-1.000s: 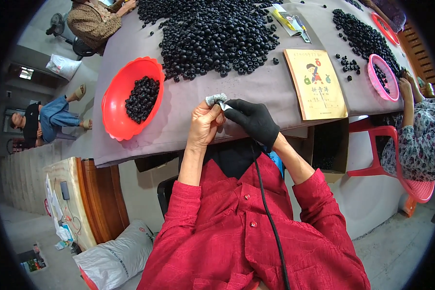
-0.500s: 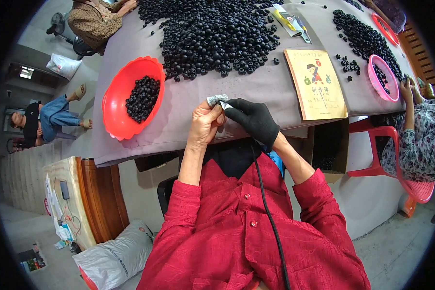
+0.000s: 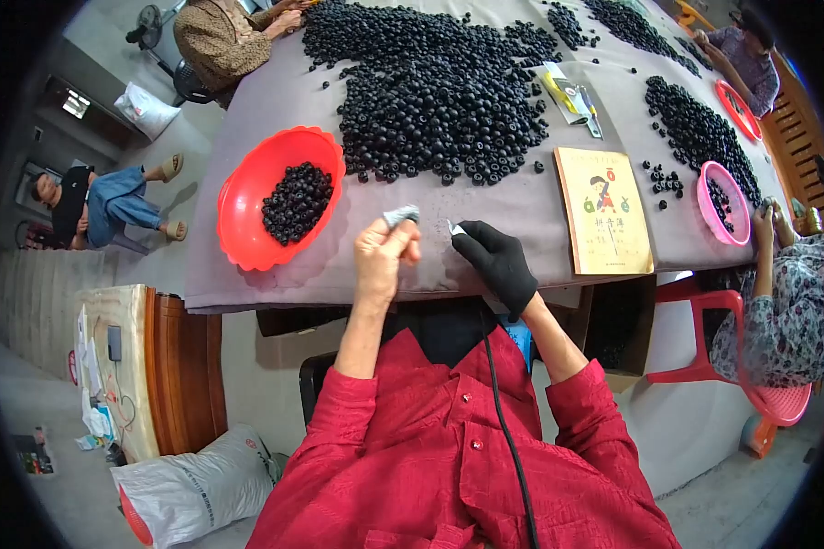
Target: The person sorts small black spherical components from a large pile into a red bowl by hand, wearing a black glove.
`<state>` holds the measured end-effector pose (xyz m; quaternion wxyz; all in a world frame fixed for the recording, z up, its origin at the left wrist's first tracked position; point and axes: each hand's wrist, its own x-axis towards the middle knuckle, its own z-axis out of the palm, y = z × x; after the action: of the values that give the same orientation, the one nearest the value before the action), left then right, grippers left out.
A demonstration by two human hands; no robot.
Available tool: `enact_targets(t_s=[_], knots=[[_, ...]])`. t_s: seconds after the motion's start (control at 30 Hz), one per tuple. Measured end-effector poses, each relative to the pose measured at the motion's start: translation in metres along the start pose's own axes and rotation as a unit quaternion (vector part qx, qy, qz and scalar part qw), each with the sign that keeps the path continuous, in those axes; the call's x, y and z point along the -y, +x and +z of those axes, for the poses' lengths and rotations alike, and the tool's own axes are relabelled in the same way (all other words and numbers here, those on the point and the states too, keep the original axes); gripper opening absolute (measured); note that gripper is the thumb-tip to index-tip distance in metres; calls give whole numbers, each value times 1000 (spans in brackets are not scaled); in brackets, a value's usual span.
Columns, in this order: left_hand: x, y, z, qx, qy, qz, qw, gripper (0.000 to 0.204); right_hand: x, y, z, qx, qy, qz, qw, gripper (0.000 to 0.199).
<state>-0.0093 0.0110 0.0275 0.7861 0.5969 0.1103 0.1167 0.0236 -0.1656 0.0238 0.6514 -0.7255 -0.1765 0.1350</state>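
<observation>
My bare left hand (image 3: 381,259) is over the table's near edge, fingers curled, with a grey-white wrap (image 3: 400,216) on one fingertip. Whatever lies in its pinch is hidden. To its right, my right hand (image 3: 501,267), in a black glove, pinches a small pale pointed piece (image 3: 454,229) that looks like a blade. The two hands are a short gap apart. Beyond them spreads a large heap of black round beads (image 3: 439,128) with holes. On the left, a red scalloped bowl (image 3: 235,215) holds more such beads.
A yellow booklet (image 3: 604,215) lies right of my hands, with a yellow-handled cutter in packaging (image 3: 572,96) behind it. A pink basket (image 3: 708,203) and another bead heap (image 3: 700,133) are farther right. Co-workers' hands (image 3: 767,224) are at the right side. A black cord (image 3: 508,430) hangs down my front.
My hands have parted: the left moved away from the gloved right, which still pinches the pale pointed piece. The whole view has shifted slightly.
</observation>
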Motion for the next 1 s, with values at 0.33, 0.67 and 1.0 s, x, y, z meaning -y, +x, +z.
enact_targets(t_s=[0.33, 0.67, 1.0], knots=[[-84, 38, -76, -167, 214, 134, 953, 12, 4, 0, -1, 4, -20, -3, 1000, 32], [-8, 56, 5, -8, 318, 147, 937, 11, 3, -1, 0, -8, 9, 1, 1000, 31], [25, 86, 55, -31, 516, 157, 841, 31, 1, 1, -3, -27, 32, -7, 999, 30]])
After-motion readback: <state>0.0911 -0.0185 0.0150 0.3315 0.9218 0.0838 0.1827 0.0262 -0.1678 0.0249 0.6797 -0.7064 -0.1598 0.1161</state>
